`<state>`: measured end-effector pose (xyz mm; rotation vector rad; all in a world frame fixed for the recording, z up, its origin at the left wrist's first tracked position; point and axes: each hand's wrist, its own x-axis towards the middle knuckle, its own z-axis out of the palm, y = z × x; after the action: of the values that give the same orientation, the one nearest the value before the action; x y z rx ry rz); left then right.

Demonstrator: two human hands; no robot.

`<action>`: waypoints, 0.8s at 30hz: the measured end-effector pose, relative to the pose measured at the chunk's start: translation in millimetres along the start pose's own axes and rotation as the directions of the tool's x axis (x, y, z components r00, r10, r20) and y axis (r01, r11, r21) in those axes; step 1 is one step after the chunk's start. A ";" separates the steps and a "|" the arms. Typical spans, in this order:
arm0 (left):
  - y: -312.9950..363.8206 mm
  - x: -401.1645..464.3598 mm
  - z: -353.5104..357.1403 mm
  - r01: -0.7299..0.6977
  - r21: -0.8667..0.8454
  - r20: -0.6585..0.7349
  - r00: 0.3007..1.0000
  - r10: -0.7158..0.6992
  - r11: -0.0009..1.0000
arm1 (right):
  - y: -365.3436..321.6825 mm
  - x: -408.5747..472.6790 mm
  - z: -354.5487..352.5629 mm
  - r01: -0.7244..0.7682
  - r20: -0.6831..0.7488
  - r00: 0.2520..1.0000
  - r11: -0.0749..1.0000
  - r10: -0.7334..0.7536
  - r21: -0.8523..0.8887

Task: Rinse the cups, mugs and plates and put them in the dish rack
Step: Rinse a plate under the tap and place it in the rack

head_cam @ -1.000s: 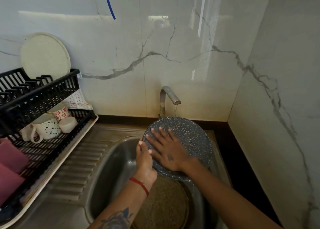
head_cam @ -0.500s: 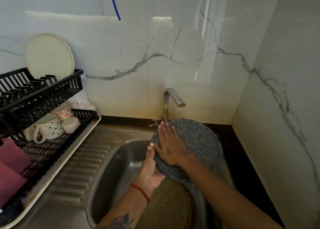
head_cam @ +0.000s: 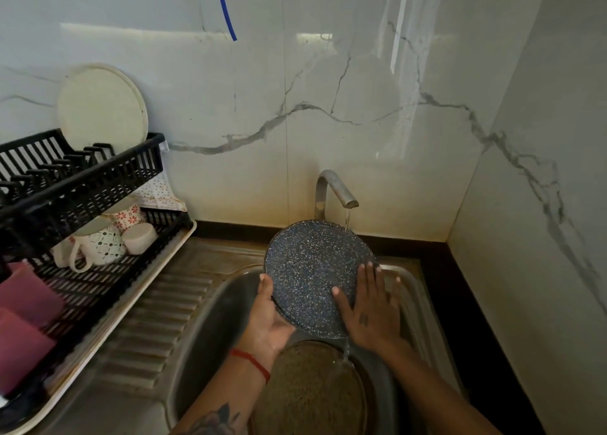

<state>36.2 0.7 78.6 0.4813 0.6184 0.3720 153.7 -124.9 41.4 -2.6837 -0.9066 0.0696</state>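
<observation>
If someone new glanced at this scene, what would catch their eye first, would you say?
The dark speckled plate, tilted over the sink under the running tap, stands out. The left hand holds its lower-left rim and the right hand lies flat on it. At left, a black dish rack holds mugs.

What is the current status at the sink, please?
Left hand grips the speckled dark blue round plate by its edge; right hand flat on its face. Tap running onto it. Nothing blocking the black dish rack.

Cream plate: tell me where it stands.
Head view, far left: the cream plate stands upright in the black dish rack's upper tier, against the marble wall.
</observation>
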 end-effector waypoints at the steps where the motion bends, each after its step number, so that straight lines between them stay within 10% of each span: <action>1: -1.8 -0.6 -0.6 0.003 0.006 0.006 1.000 -0.004 1.000 | 1.7 2.9 -1.8 -0.009 -0.005 1.000 1.000 0.009 -0.008; 9: -17.4 -8.5 8.4 0.086 0.023 0.126 0.988 -0.088 0.996 | -47.1 54.2 -32.4 0.268 -0.082 0.957 0.957 -0.278 -0.112; 18: 9.9 -1.5 -5.0 0.032 0.001 0.048 0.998 -0.032 0.999 | -18.6 -4.5 4.9 0.759 0.065 0.650 0.645 -0.757 -0.086; 24: 4.4 5.6 -9.1 0.007 0.027 0.078 0.997 -0.009 1.000 | 36.2 21.7 -2.6 0.454 -0.004 0.888 0.879 -0.459 -0.147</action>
<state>33.9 9.9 71.9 0.5168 0.5498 0.3363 192.5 -139.9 34.0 -2.5035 -1.5594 -0.1580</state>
